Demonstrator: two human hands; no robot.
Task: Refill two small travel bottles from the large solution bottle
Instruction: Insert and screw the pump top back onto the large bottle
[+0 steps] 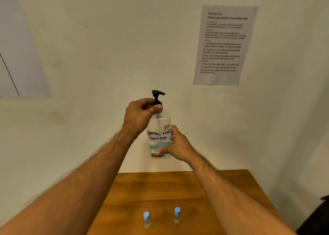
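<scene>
I hold the large clear solution bottle (159, 137) upright in the air above the far end of the table. It has a white handwritten label reading "contact lens solution" and some liquid at the bottom. My right hand (178, 146) grips its lower body. My left hand (140, 113) is closed around the collar of the black pump cap (157, 96). Two small clear travel bottles with light blue caps stand on the table near me, one on the left (146, 219) and one on the right (177, 215).
The wooden table (178, 188) stands against a cream wall. A printed instruction sheet (224, 44) hangs on the wall at the upper right. A dark object (316, 217) shows at the lower right edge.
</scene>
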